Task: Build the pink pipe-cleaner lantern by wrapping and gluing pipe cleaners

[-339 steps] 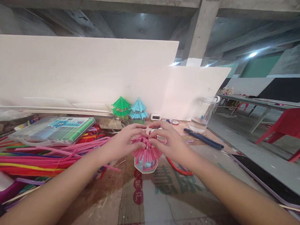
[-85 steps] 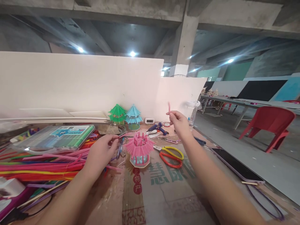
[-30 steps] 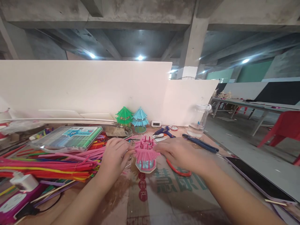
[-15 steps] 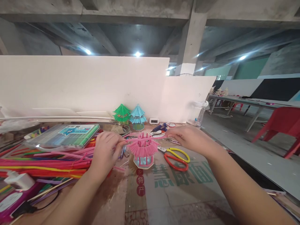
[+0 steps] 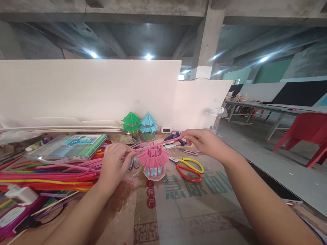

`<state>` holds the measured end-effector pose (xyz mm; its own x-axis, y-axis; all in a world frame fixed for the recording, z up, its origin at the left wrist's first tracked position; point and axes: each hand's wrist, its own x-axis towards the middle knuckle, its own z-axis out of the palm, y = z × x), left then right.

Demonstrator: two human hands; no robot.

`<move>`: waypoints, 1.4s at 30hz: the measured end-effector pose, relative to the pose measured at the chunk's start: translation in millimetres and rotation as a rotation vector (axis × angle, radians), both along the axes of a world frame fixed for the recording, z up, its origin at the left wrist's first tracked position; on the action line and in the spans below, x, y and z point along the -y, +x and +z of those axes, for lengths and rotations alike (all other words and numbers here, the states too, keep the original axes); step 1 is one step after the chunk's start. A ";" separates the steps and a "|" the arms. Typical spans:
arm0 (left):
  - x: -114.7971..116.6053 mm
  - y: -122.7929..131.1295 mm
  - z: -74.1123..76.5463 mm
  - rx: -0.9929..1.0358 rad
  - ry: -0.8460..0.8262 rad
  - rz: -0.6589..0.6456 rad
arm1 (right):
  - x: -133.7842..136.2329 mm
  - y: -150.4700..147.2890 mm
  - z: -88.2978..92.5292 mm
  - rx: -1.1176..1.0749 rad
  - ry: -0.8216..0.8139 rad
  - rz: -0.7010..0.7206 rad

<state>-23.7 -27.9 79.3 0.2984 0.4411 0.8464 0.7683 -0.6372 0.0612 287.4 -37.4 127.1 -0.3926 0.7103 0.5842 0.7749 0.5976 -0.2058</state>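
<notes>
A pink pipe cleaner (image 5: 163,142) is stretched between my hands, its right end a little higher. My left hand (image 5: 118,157) pinches one end and my right hand (image 5: 198,141) pinches the other. Just below the strip stands a small pink pavilion model (image 5: 154,161) with a fringed roof, upright posts above it and a pale blue base. Right of the model lie scissors (image 5: 190,169) with one yellow and one red handle. Behind, a green model (image 5: 131,121) and a light blue model (image 5: 149,126) with pointed roofs stand side by side.
Bundled pipe cleaners (image 5: 51,177) and a clear case of markers (image 5: 74,148) cover the left side. A purple power strip (image 5: 20,214) with a white plug sits front left. A blue glue gun (image 5: 173,136), small clock (image 5: 166,130) and clear jug (image 5: 215,119) are at the back.
The right end of the pipe cleaner has risen, with my right hand slightly higher, so the strip now slants. My left hand still holds its end. The view has shifted slightly.
</notes>
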 end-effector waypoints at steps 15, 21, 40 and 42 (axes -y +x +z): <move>-0.7 -4.6 4.1 -0.029 0.051 0.040 | -7.8 2.6 -8.1 0.174 0.100 -0.088; 1.4 -3.8 1.9 0.078 0.022 0.027 | -3.1 1.5 -0.4 0.050 0.106 -0.209; -9.4 10.2 -15.6 0.314 -0.589 -0.348 | -30.5 -27.5 -42.2 -0.190 -0.273 0.049; -11.2 13.0 -21.0 0.268 -0.630 -0.382 | -29.8 -38.6 -49.9 -0.222 -0.343 0.118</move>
